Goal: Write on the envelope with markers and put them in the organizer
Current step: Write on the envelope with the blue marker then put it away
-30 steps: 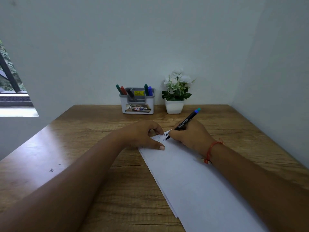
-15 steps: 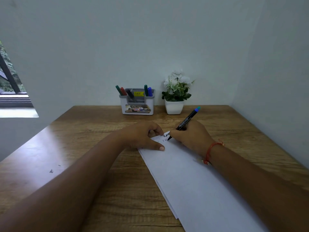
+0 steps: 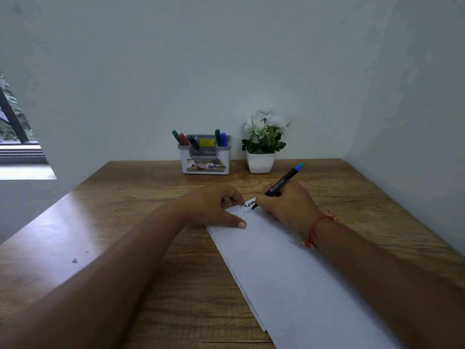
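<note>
Judging the task well along: the right hand [image 3: 289, 206], grip clamped on the marker [image 3: 281, 183], writes on the envelope [image 3: 289, 273] in front of the organizer [image 3: 205, 159]; the left hand [image 3: 214, 207], grip apart, presses it. I count five other markers [image 3: 183, 139] inside; this one remains.

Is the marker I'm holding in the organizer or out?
Out: the right hand grips the marker, tip on the envelope.

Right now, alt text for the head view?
The right hand writes with a black marker near the far end of a white envelope that the left hand presses flat on a wooden desk. An organizer of markers and a potted plant stand behind.
</note>
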### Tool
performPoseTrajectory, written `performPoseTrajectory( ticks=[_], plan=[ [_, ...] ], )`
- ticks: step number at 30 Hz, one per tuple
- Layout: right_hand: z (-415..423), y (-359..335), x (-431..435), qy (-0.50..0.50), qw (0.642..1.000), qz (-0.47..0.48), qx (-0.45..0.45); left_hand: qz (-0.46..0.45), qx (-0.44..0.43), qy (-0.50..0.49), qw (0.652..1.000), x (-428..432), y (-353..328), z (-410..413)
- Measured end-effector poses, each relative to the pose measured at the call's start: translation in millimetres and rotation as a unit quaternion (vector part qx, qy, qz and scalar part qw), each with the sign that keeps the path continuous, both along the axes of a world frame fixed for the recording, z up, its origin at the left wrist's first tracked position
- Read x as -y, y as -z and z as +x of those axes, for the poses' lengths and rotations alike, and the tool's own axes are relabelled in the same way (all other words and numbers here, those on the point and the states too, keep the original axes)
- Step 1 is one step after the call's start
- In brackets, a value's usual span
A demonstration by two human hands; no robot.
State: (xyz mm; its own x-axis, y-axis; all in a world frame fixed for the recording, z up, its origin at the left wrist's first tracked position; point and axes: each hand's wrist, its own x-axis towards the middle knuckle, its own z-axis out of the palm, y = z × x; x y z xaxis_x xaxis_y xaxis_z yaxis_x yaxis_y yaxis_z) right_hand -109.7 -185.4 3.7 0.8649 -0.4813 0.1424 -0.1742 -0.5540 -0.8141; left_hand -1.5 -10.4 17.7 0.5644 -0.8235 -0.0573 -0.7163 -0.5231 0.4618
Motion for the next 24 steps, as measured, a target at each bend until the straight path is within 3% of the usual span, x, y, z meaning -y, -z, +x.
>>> performPoseTrajectory(
  ticks=[24],
  plan=[
    [1.9,-0.3,0.0,0.017,1.0,-0.012,-0.01,0.004,0.007,-0.002,1.0,0.3,-1.4,-1.2]
  ],
)
